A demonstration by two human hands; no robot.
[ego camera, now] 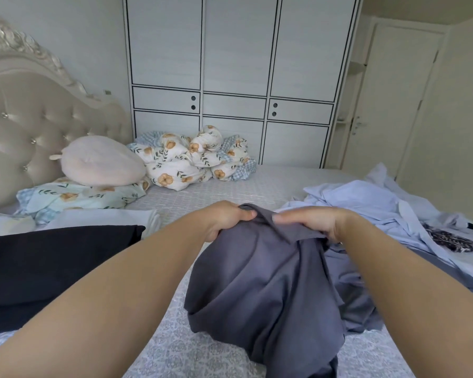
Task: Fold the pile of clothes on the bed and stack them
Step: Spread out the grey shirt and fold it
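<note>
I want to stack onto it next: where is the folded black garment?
The folded black garment lies on the bed's left side, beside the left forearm, just in front of folded white clothes.

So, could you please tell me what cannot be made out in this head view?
- Grey garment: its type is unclear; it hangs bunched from the left hand and right hand, and the bottom edge cuts it off.
- Dark patterned item: mostly buried under the light blue clothes.
- Folded black garment: cut off by the left edge.
</note>
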